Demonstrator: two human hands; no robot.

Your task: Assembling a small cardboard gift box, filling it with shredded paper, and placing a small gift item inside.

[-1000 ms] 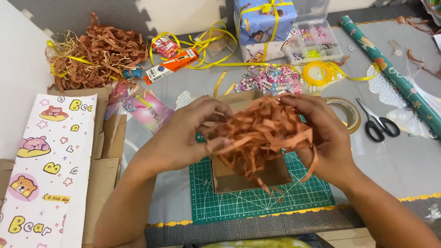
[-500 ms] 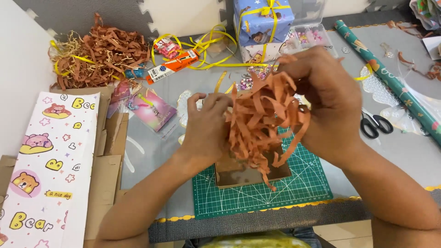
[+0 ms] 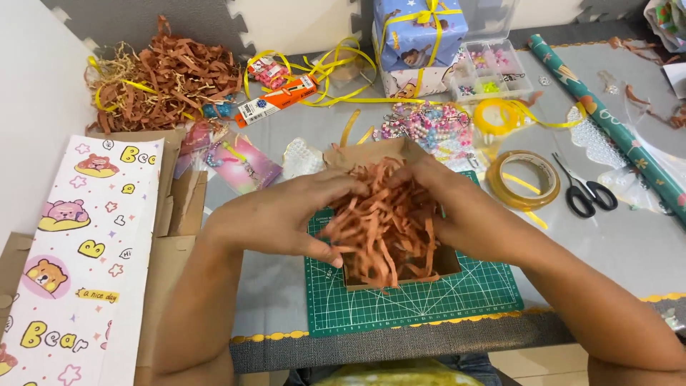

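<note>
**Both hands bunched around paper shreds over box**

Both forearms came in from the bottom edge & angled toward centre. Left hand (image 3: 286, 218) sat palm-in, fingers curled, thumb low near the mat, its grip closed on the left side of a wad of brown paper shreds (image 3: 386, 221). Right hand (image 3: 464, 214) mirrored it from the other side, fingers bent over the top of the wad, grip closed on the shreds too. Wrists roughly level, hands close w/ only the shreds between them.

The shreds hung down into a small open cardboard box (image 3: 400, 275), strands trailing over its front wall. Box stood on a green cutting mat (image 3: 414, 304) at the near edge of the grey surface (image 3: 629, 243); a box flap stuck up behind the hands.

Round about: a bigger heap of brown shreds (image 3: 168, 78) w/ yellow ribbon at far left, well apart. A tape roll (image 3: 523, 179) & black scissors (image 3: 586, 193) lay right of the box, near each other. A roll of green wrapping paper (image 3: 614, 129) ran diagonally along the right. A wrapped gift (image 3: 418, 39) tied w/ yellow ribbon stood at the back, a clear bead case (image 3: 489, 71) just beside it. A bear-print sheet (image 3: 78, 257) lay over flat cardboard on the left.
</note>
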